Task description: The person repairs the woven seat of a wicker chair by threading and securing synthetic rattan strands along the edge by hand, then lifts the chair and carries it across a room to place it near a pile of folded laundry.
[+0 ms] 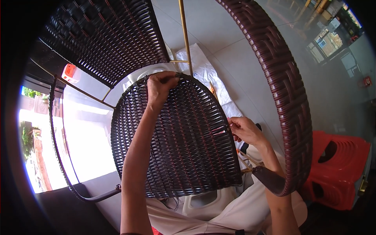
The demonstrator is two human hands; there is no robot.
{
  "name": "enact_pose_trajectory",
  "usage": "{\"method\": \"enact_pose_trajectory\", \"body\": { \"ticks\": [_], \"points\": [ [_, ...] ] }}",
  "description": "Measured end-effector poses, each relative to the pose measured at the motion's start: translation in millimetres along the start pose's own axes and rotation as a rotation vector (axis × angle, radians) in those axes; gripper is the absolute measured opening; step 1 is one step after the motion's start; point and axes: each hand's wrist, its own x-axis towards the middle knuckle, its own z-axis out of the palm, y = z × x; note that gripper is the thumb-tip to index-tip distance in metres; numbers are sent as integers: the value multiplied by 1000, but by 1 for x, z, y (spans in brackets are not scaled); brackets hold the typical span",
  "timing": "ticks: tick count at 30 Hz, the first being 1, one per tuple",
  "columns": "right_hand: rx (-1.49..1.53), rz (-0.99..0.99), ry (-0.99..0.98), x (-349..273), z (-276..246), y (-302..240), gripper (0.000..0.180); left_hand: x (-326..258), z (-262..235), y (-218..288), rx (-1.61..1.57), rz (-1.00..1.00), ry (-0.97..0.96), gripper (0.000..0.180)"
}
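L fingers (171, 83) on wvn seat (180, 145), R fingers (236, 128) at edge

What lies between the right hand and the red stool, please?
In the head view, the woven armrest and some grey floor lie between the right hand and the red stool.

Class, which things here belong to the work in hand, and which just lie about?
In the work:
dark brown, rounded wicker seat, left hand and right hand at its rim
brown, curved wicker armrest

Apparently lying about:
red plastic stool
crumpled white sheet
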Motion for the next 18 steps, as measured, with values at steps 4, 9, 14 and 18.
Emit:
{"method": "enact_pose_trajectory", "body": {
  "ticks": [4,9,14,18],
  "points": [
    [22,100,-20,0,0,-4,15,-2,1,0,-107,1,1,16],
    [43,119,-32,1,0,3,15,-8,11,5,-139,2,74,16],
    [76,97,-32,4,0,13,16,-8,9,0,-137,39,67,15],
    [79,111,-22,4,0,11,16,-11,11,8,-145,-18,62,12]
  ]
}}
